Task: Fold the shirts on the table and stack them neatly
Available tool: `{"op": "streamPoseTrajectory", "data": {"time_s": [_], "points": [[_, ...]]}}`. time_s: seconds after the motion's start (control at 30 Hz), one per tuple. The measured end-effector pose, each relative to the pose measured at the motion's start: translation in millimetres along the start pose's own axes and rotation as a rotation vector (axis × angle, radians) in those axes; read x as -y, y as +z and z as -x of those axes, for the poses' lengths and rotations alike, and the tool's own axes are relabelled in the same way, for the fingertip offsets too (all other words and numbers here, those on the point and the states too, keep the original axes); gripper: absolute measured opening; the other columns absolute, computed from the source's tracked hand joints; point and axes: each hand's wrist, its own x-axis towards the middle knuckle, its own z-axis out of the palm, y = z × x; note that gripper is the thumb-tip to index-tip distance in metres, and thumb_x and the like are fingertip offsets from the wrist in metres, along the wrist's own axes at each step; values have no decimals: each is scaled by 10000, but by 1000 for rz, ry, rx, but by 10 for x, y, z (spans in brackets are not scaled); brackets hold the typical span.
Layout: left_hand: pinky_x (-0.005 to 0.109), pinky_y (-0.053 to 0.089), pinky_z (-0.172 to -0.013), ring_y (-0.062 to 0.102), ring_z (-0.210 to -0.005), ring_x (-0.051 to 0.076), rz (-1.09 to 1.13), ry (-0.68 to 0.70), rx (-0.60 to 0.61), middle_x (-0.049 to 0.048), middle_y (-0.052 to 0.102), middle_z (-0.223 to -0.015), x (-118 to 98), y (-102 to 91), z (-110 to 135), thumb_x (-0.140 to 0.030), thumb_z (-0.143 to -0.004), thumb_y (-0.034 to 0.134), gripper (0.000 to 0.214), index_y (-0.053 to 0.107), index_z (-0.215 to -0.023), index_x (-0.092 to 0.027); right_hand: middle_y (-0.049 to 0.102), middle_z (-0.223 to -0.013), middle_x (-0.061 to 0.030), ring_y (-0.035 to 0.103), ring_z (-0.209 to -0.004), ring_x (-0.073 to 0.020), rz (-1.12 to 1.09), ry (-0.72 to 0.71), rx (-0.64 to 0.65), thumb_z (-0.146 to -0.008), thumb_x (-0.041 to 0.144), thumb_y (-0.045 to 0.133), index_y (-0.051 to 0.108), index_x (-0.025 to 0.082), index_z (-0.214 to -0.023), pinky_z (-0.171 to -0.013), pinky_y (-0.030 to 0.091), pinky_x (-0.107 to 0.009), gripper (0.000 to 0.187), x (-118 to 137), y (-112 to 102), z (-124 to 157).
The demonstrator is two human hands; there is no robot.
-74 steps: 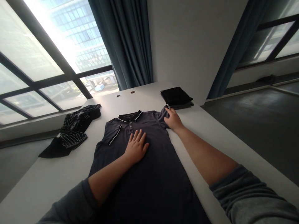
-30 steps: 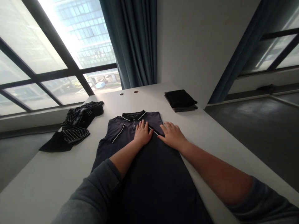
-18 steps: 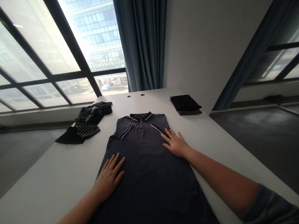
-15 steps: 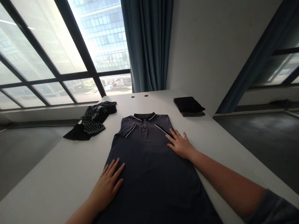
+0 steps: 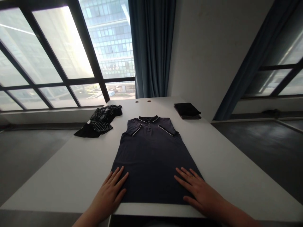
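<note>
On a white table, a dark polo shirt lies flat, collar pointing away. Both hands are open, palms down, gripping nothing: the left hand at the shirt's lower edge, the right hand on its lower corner. A crumpled striped garment and folded black clothing lie beyond.

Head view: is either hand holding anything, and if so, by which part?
Nothing is held: the left hand and right hand rest flat, fingers spread, on the lower part of the dark polo shirt.
</note>
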Motion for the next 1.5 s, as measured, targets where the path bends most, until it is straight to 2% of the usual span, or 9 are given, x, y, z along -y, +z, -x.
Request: {"op": "streamPoseTrajectory", "data": {"time_s": [0.3, 0.43, 0.53, 0.63, 0.77, 0.93, 1.1, 1.27, 1.5], "points": [[554, 312, -1261, 334, -1561, 308, 58, -75, 25, 60, 313, -1698, -111, -4, 29, -419, -1046, 467, 563, 439, -1601, -334, 157, -1735, -60, 122, -1615, -328, 99, -26, -37, -1014, 565, 492, 332, 328, -1646, -1295, 100, -601, 693, 3, 30, 17], [503, 364, -1244, 410, -1528, 301, 87, -251, 35, 92, 397, -1671, -227, -92, 127, -378, -1024, 484, 564, 493, -1576, -262, 170, -1734, -50, 132, -1615, -322, 88, -17, -40, -1003, 530, 512, 351, 337, -1640, -1296, 101, -596, 685, 30, 30, 44], [450, 447, -1166, 548, -1414, 297, 42, -464, 14, 145, 546, -1561, -266, -253, 227, -352, -1042, 425, 541, 512, -1549, -183, 197, -1730, -44, 175, -1607, -331, 68, 10, 12, -964, 556, 565, 378, 345, -1630, -1298, 150, -576, 724, 117, -139, 67], [436, 507, -1029, 677, -1194, 303, 10, -625, 51, 163, 677, -1340, -248, -429, 299, -373, -1053, 402, 448, 639, -1365, -155, 418, -1656, -73, 420, -1510, -351, 91, 10, 78, -920, 562, 615, 576, 328, -1523, -1228, 364, -507, 648, 269, -481, -68], [374, 500, -898, 703, -1049, 268, 78, -686, 179, 113, 721, -1128, -207, -539, 298, -384, -1034, 458, 297, 678, -1074, -189, 774, -1206, -83, 730, -1069, -274, 131, -88, -22, -958, 450, 566, 752, 260, -1289, -970, 543, -378, 425, 583, -983, -779], [334, 459, -900, 687, -1077, 235, 108, -679, 199, 88, 722, -1137, -251, -551, 236, -285, -1015, 475, 173, 629, -1020, -207, 760, -1246, -70, 683, -1137, -214, 183, -122, -173, -954, 264, 595, 783, 202, -1191, -986, 466, -255, 309, 1104, -1288, -2245], [314, 457, -836, 712, -1000, 219, 233, -769, 176, 62, 749, -1068, -347, -619, 226, -271, -1021, 455, 142, 585, -1054, -225, 720, -1320, -139, 653, -1190, -230, 139, -9, -200, -1001, 219, 517, 744, 115, -1255, -987, 459, -263, 356, 1543, -1240, -3403], [310, 473, -866, 723, -1056, 220, 332, -842, 128, 64, 764, -1128, -333, -582, 274, -273, -991, 521, 278, 550, -1266, -238, 636, -1395, -267, 618, -1267, -291, 102, 176, -214, -1026, 303, 491, 613, 21, -1406, -996, 477, -327, 489, 1703, -1076, -3995], [304, 457, -808, 716, -1013, 229, 328, -845, 162, 40, 770, -1040, -313, -645, 277, -300, -980, 533, 112, 634, -968, -253, 594, -1413, -317, 631, -1247, -293, 74, 281, -217, -992, 251, 561, 368, 10, -1577, -989, 485, -394, 661, 1577, -863, -4341]]}}
